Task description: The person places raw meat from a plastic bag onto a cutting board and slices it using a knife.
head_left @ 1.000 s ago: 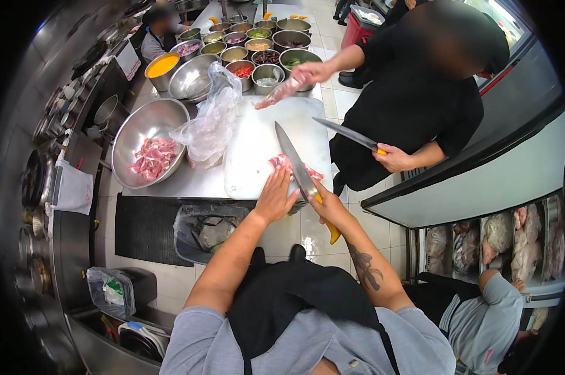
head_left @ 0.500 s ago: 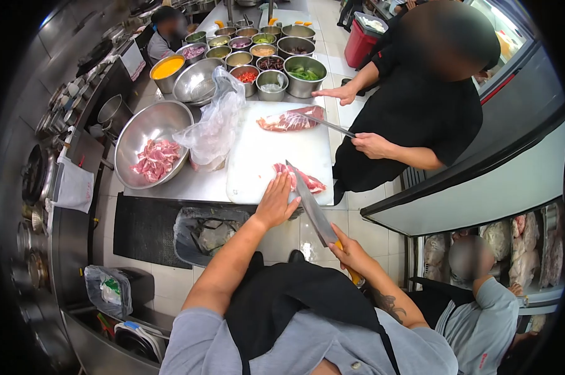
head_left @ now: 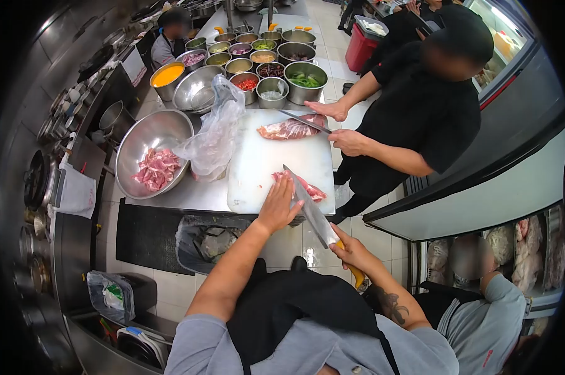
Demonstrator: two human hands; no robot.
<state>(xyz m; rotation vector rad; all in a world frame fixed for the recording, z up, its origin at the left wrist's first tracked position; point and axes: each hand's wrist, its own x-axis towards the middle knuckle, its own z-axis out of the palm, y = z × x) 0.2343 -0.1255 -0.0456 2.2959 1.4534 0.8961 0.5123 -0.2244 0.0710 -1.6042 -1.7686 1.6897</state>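
My right hand (head_left: 351, 251) is wrapped round the yellow handle of a large knife (head_left: 313, 212), whose blade points up and left across a small piece of raw meat (head_left: 310, 189). That meat lies near the front edge of a white cutting board (head_left: 251, 165). Flat on its left part rests my left hand (head_left: 278, 203), fingers stretched out. Farther back on the board is a larger piece of meat (head_left: 287, 129). Above it a co-worker in black holds another knife (head_left: 304, 121), the other hand held out flat beside the meat.
Left of the board are a clear plastic bag (head_left: 217, 134) and a steel bowl (head_left: 127, 159) with meat pieces. Several metal pots stand behind. A lined bin (head_left: 192, 250) is below the table edge. An open fridge door (head_left: 470, 200) and another person are at the right.
The co-worker has laid the larger meat on the board and brought a knife over it. My right hand and knife have moved back toward me. My left hand has stayed on the small piece.
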